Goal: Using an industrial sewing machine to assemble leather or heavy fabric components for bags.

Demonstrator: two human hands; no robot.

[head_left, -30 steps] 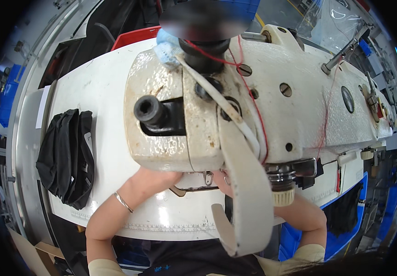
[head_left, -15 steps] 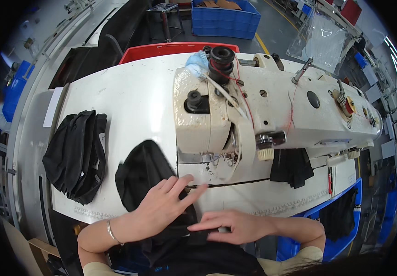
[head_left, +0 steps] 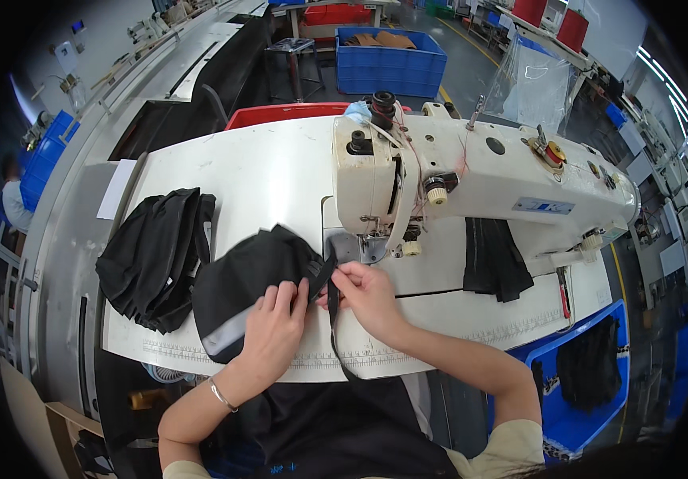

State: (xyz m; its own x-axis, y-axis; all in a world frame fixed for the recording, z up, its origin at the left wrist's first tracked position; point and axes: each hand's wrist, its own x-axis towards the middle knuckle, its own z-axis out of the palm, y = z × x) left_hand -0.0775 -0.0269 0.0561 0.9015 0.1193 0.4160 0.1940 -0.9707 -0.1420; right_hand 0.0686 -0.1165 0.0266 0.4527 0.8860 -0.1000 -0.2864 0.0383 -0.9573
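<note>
In front of the sewing machine (head_left: 472,188), a rounded black fabric piece (head_left: 256,271) with a light grey strip (head_left: 228,331) lies on the white table. My left hand (head_left: 276,327) is closed on its right side, fingers bent at the cloth. A narrow black strap (head_left: 334,311) runs along that edge, its tail hanging toward the table's front. My right hand (head_left: 369,299) pinches the strap close to the left fingertips, just below the machine's presser foot (head_left: 372,249). Whether the strap is joined to the cloth is hidden by my fingers.
A stack of black fabric pieces (head_left: 156,259) sits at the left of the table. Folded black cloth strips (head_left: 494,259) lie under the machine arm. Small red-handled snips (head_left: 563,295) rest at the right edge, above a blue bin (head_left: 591,427) with black cloth.
The fabric piece has moved up onto the table and turned, showing its grey strip. Both hands have come together at its right edge, and my right hand now grips the strap. The view has shifted.
</note>
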